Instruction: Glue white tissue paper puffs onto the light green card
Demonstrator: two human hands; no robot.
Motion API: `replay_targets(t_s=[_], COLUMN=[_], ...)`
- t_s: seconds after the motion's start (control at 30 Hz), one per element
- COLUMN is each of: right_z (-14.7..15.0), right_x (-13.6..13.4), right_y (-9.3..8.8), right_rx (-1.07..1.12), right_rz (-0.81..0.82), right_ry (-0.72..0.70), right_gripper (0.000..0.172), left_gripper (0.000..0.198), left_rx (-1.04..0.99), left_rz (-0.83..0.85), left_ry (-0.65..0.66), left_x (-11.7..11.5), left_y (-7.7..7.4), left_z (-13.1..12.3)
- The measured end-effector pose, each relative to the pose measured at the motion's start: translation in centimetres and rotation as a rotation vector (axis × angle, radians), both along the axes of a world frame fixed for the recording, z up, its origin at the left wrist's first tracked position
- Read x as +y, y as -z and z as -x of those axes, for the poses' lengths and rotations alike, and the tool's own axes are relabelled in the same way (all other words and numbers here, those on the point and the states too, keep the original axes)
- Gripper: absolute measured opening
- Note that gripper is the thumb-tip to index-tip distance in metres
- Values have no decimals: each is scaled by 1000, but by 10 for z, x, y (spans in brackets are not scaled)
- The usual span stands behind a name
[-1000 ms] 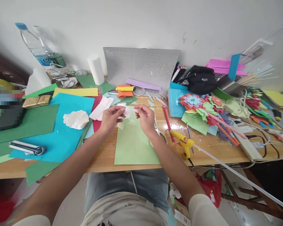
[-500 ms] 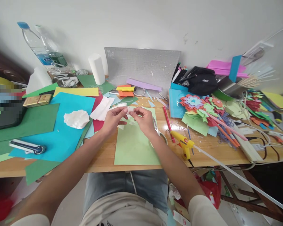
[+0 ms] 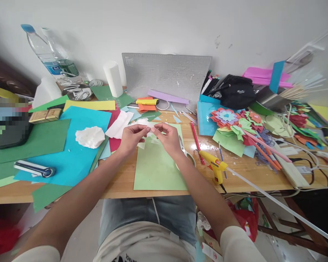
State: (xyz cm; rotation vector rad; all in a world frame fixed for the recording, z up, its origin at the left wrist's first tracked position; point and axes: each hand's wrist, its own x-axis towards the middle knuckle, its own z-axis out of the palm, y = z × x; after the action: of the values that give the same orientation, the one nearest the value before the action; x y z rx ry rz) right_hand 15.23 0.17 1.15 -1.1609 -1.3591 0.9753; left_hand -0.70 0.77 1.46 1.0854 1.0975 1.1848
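Note:
My left hand (image 3: 131,139) and my right hand (image 3: 168,137) meet above the far end of a light green paper sheet (image 3: 157,165) on the wooden table (image 3: 243,171). Both pinch a small white paper piece (image 3: 150,130) between thumb and fingertips. Small white scraps (image 3: 141,145) lie on the green sheet just under my hands. Scissors (image 3: 186,152) rest right of my right wrist. A crumpled white paper wad (image 3: 90,137) sits on a blue sheet (image 3: 71,153) to the left.
A yellow glue gun (image 3: 214,167) and a red pencil (image 3: 195,136) lie to the right, beside paper flowers (image 3: 229,120). A grey cutting mat (image 3: 166,76) leans on the wall. Water bottles (image 3: 49,58), a white roll (image 3: 113,78) and a black pouch (image 3: 236,92) stand behind.
My fingertips have come closer together, and the white piece between them now looks smaller and more gathered. The hands stay over the same spot.

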Motion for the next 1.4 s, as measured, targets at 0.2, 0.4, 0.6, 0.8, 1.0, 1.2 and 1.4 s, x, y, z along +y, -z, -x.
replay_targets(t_s=[0.2, 0.4, 0.6, 0.8, 1.0, 1.2, 1.4], right_z=[-1, -12, -15, -8, -5, -2, -6], right_x=[1, 9, 14, 10, 8, 4, 6], right_y=[-1, 1, 3, 3, 0, 2, 1], right_rx=[-57, -96, -210, -300, -168, -133, -121], right_rz=[-32, -69, -103, -71, -22, -77, -27], right_ry=[-22, 81, 142, 100, 25, -33, -18], right_gripper=[26, 25, 22, 21, 26, 26, 23], left_gripper=[31, 26, 15, 32, 33, 29, 24], left_rx=[-7, 226, 837, 839, 630, 475, 448], left_rz=[-11, -218, -636, -628, -722, -522, -424], left_ry=[-4, -125, -275, -305, -295, -71, -179], left_x=[3, 8, 29, 40, 13, -1, 8], left_y=[8, 8, 23, 28, 1, 4, 10], left_z=[1, 5, 23, 33, 18, -3, 5])
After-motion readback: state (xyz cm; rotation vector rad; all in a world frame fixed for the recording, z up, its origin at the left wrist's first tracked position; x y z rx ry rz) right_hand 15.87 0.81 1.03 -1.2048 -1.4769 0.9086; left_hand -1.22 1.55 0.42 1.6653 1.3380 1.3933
